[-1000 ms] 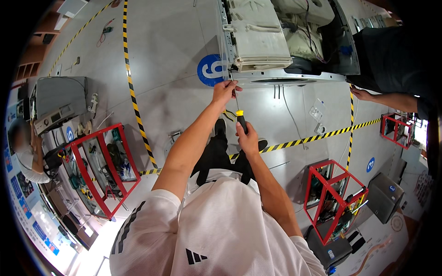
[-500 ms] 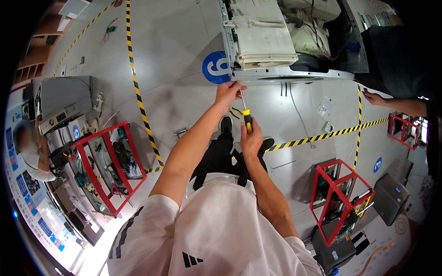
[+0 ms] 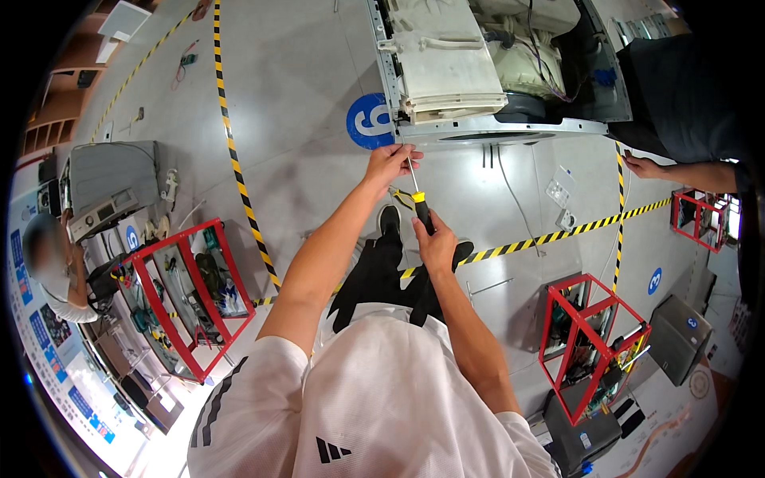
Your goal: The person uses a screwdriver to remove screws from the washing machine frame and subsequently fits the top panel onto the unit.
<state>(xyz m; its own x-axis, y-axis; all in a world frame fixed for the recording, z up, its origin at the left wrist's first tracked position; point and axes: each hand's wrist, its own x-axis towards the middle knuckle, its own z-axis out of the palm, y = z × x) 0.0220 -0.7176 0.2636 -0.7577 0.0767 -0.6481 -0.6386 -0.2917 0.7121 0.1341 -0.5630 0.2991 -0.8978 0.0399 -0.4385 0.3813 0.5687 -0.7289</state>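
Note:
In my right hand [image 3: 437,245] is the black and yellow handle of a screwdriver [image 3: 422,209], the fingers closed round it. Its thin shaft points up and slightly left to my left hand [image 3: 388,164], whose fingers are pinched at the shaft's far end. The tip is hidden there. Just beyond the left fingertips runs the metal edge of an opened appliance [image 3: 510,127], which looks like a washing machine lying down. Yellow-handled pliers [image 3: 401,197] lie on the floor behind the screwdriver, below my left hand.
Another person's hand [image 3: 644,166] is at the right, beside the appliance. Red-framed tool carts [image 3: 209,307] stand left and right [image 3: 586,342]. A thin metal rod [image 3: 490,285] and a cable [image 3: 516,199] lie on the floor. Striped tape [image 3: 237,159] marks it.
The screwdriver handle has shifted a little left and the tool leans more. My left hand moved slightly left and remains by the appliance edge. The whole view has drifted slightly.

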